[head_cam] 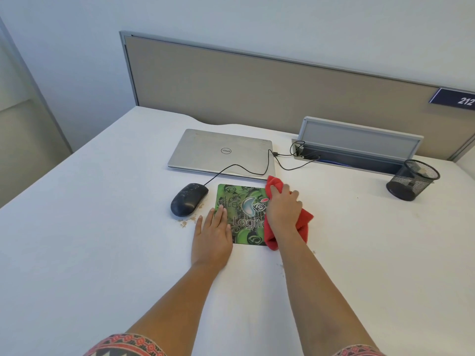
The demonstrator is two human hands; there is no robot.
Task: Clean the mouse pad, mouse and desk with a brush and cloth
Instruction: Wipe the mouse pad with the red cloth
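Mousepad (244, 214) sat mid-frame on the desk (102, 227), looked thin and floppy, so left hand (213, 235) pinned its edge with flat fingers (221, 214) while right hand (282, 211) gripped the soft red cloth (305, 222).

Both forearms are extended forward. The left hand (213, 236) is laid flat, palm down, fingers straight. The right hand (282, 209) is held palm down, fingers curled over a red cloth (304, 222).
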